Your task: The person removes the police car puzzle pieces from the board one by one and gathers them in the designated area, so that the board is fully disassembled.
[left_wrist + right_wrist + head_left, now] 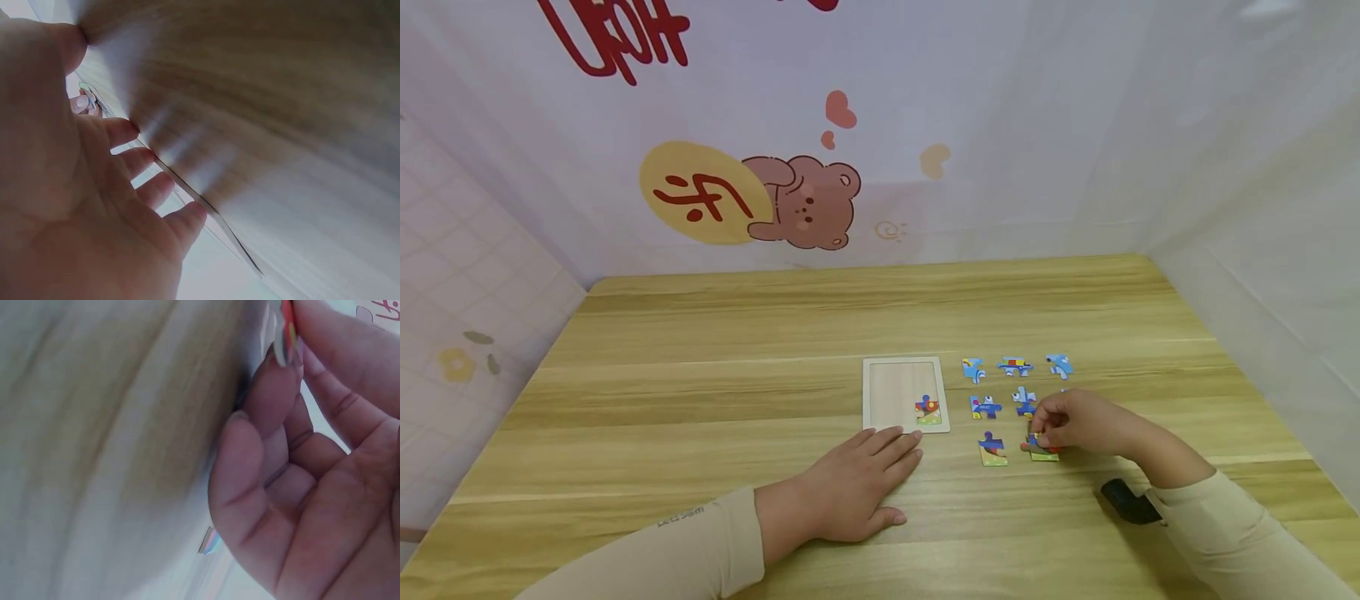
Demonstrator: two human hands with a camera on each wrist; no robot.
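Palm down on the table, my left hand [853, 487] has its fingers spread, fingertips right at the near edge of a wooden puzzle tray [868, 396]. One colourful jigsaw piece [928, 411] sits in the tray's near right corner. Off to the right, my right hand [1097, 425] pinches a jigsaw piece [1042, 451] with red and green on it between thumb and forefinger. The right wrist view shows this piece [287, 334] edge-on at the fingertips, and the other fingers curled below. My hand covers part of it in the head view.
Several loose jigsaw pieces lie in rows right of the tray, among them a blue one [1059, 365], a blue-and-white one [985, 407] and a yellow-green one [992, 450]. A black device [1129, 502] is at the right sleeve. A printed curtain [1000, 167] stands behind the table [737, 333].
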